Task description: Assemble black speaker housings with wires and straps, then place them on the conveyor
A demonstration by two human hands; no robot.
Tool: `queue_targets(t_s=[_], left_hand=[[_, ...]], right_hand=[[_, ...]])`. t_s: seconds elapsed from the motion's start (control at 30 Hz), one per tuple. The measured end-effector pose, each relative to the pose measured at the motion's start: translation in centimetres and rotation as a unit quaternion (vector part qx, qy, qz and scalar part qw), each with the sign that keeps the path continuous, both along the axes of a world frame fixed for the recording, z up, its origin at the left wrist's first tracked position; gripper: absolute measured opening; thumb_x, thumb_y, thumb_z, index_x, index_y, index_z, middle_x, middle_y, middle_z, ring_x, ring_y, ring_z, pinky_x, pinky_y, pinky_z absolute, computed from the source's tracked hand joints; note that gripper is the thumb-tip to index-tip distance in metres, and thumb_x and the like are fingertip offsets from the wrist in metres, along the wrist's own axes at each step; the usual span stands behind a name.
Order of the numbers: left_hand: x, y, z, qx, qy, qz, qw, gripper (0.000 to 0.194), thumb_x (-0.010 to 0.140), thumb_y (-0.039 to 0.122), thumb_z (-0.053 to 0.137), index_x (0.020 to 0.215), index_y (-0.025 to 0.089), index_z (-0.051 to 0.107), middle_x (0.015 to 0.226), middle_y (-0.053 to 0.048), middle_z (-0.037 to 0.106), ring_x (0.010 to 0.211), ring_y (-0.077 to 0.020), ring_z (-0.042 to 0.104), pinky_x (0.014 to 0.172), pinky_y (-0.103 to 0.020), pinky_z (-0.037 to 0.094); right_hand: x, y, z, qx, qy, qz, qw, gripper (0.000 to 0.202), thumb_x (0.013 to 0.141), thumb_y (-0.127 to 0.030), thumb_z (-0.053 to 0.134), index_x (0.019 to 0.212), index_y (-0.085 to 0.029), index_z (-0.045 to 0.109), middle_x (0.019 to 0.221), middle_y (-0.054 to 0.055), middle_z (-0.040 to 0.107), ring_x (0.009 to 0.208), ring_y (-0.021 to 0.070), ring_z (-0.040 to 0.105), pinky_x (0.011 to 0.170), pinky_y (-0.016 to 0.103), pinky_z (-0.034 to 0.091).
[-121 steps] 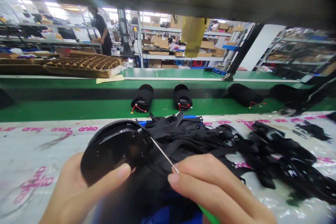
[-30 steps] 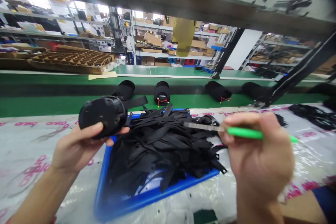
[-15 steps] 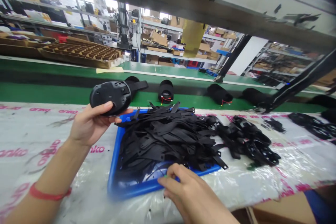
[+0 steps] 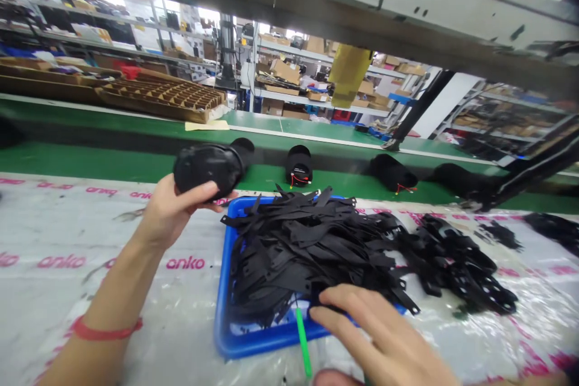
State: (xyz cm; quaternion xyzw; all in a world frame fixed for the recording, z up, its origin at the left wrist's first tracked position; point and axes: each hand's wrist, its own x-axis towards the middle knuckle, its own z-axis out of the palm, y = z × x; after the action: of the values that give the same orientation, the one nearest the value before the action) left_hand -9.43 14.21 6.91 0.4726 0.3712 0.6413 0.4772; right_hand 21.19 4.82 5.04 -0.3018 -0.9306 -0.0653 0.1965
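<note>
My left hand [image 4: 181,208] holds a round black plastic part [image 4: 208,172], thumb on its face, above the left side of a blue tray [image 4: 221,313]. Black straps [image 4: 307,241] with holes at their ends are heaped in the tray. Over the tray's front right edge is my right hand [image 4: 366,325], fingers apart near the straps. Beside its fingers a green stick-like tool [image 4: 303,341] with a thin dark tip leans across the tray's front rim. Its lower end is near my right thumb, and I see no grip on it.
Black cylinders, some with red wires [image 4: 299,172], stand or lie along the green belt [image 4: 266,178]. Black ring-shaped parts [image 4: 474,271] lie right of the tray. A divided cardboard box [image 4: 158,96] is behind the belt. A metal beam [image 4: 316,6] crosses overhead.
The view has shifted, moving the scene slightly right and down. The round part has tilted in my left hand. My right hand's fingers have spread, and the green tool now shows beside them.
</note>
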Motion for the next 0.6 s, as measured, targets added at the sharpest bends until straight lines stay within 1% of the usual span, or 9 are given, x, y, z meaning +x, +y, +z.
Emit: queue_targets(t_s=[0.03, 0.1, 0.2, 0.23, 0.3, 0.37, 0.43, 0.5, 0.6], left_hand=[[0.0, -0.1, 0.0, 0.002, 0.042, -0.017, 0.999, 0.025, 0.070, 0.018, 0.081, 0.092, 0.014, 0.072, 0.079, 0.000, 0.077, 0.067, -0.0220, 0.074, 0.050, -0.022, 0.059], [0.6, -0.8, 0.1, 0.006, 0.118, -0.062, 0.991, 0.026, 0.066, 0.015, 0.084, 0.089, 0.014, 0.073, 0.074, 0.000, 0.076, 0.065, -0.0174, 0.071, 0.054, -0.019, 0.057], [2.3, -2.6, 0.7, 0.022, 0.190, -0.135, 0.972, 0.036, 0.067, 0.017, 0.083, 0.102, 0.021, 0.074, 0.087, 0.002, 0.076, 0.079, -0.0155, 0.070, 0.069, -0.016, 0.056], [2.9, -3.3, 0.9, 0.027, 0.203, -0.149, 0.968, 0.041, 0.069, 0.020, 0.081, 0.108, 0.024, 0.072, 0.094, 0.003, 0.076, 0.085, -0.0164, 0.070, 0.072, -0.017, 0.056], [3.8, -4.4, 1.5, 0.027, 0.212, -0.156, 0.964, 0.042, 0.073, 0.027, 0.078, 0.114, 0.029, 0.069, 0.102, 0.003, 0.076, 0.092, -0.0184, 0.071, 0.076, -0.020, 0.056], [4.0, -4.8, 2.0, 0.025, 0.217, -0.138, 0.966, 0.044, 0.074, 0.035, 0.079, 0.116, 0.031, 0.067, 0.107, 0.003, 0.075, 0.098, -0.0193, 0.071, 0.080, -0.021, 0.056], [3.4, -3.9, 2.3, 0.030, 0.246, -0.105, 0.963, 0.048, 0.076, 0.048, 0.075, 0.119, 0.031, 0.062, 0.116, 0.000, 0.073, 0.105, -0.0211, 0.069, 0.087, -0.024, 0.056], [2.2, -1.6, 1.9, 0.037, 0.289, -0.041, 0.956, 0.050, 0.081, 0.060, 0.064, 0.121, 0.029, 0.057, 0.130, -0.004, 0.065, 0.116, -0.0236, 0.064, 0.098, -0.032, 0.053], [0.1, 4.2, -0.1, 0.012, 0.364, 0.135, 0.922, 0.056, 0.084, 0.054, 0.063, 0.126, 0.020, 0.050, 0.145, -0.014, 0.048, 0.131, -0.0321, 0.049, 0.111, -0.050, 0.039]], right_hand=[[0.0, 0.6, 1.4, 0.022, 0.022, 0.011, 0.999, 0.034, 0.096, -0.044, 0.061, 0.117, -0.017, 0.063, 0.113, 0.010, 0.072, 0.104, 0.0228, 0.068, 0.091, 0.030, 0.056], [-0.8, 2.2, 4.0, 0.051, 0.064, -0.001, 0.997, 0.037, 0.096, -0.035, 0.061, 0.129, -0.016, 0.057, 0.132, 0.013, 0.062, 0.126, 0.0247, 0.056, 0.108, 0.034, 0.046], [-3.0, 5.1, 6.6, -0.021, 0.087, -0.003, 0.996, 0.065, 0.093, -0.038, 0.066, 0.148, -0.015, 0.039, 0.155, 0.013, 0.040, 0.144, 0.0265, 0.035, 0.118, 0.040, 0.036], [-3.7, 6.1, 7.2, -0.077, 0.092, 0.013, 0.993, 0.070, 0.092, -0.039, 0.068, 0.150, -0.017, 0.035, 0.154, 0.012, 0.041, 0.142, 0.0249, 0.039, 0.116, 0.038, 0.039], [-4.8, 7.6, 8.1, -0.196, 0.119, 0.060, 0.972, 0.068, 0.089, -0.036, 0.072, 0.147, -0.023, 0.039, 0.144, 0.006, 0.055, 0.130, 0.0189, 0.055, 0.108, 0.029, 0.047], [-5.1, 8.6, 8.7, -0.275, 0.167, 0.087, 0.943, 0.056, 0.087, -0.025, 0.074, 0.137, -0.030, 0.049, 0.125, -0.003, 0.068, 0.111, 0.0127, 0.066, 0.096, 0.019, 0.053], [-4.8, 9.1, 9.0, -0.283, 0.243, 0.069, 0.925, 0.048, 0.084, -0.017, 0.075, 0.125, -0.032, 0.056, 0.111, -0.007, 0.072, 0.099, 0.0107, 0.070, 0.085, 0.015, 0.055], [-3.8, 9.6, 9.2, -0.249, 0.352, 0.023, 0.902, 0.043, 0.082, -0.018, 0.076, 0.120, -0.032, 0.059, 0.104, -0.006, 0.074, 0.090, 0.0109, 0.072, 0.077, 0.013, 0.056], [-1.3, 10.9, 9.6, -0.173, 0.530, 0.004, 0.830, 0.039, 0.082, -0.024, 0.079, 0.118, -0.029, 0.065, 0.100, -0.001, 0.076, 0.083, 0.0129, 0.074, 0.070, 0.014, 0.057]])
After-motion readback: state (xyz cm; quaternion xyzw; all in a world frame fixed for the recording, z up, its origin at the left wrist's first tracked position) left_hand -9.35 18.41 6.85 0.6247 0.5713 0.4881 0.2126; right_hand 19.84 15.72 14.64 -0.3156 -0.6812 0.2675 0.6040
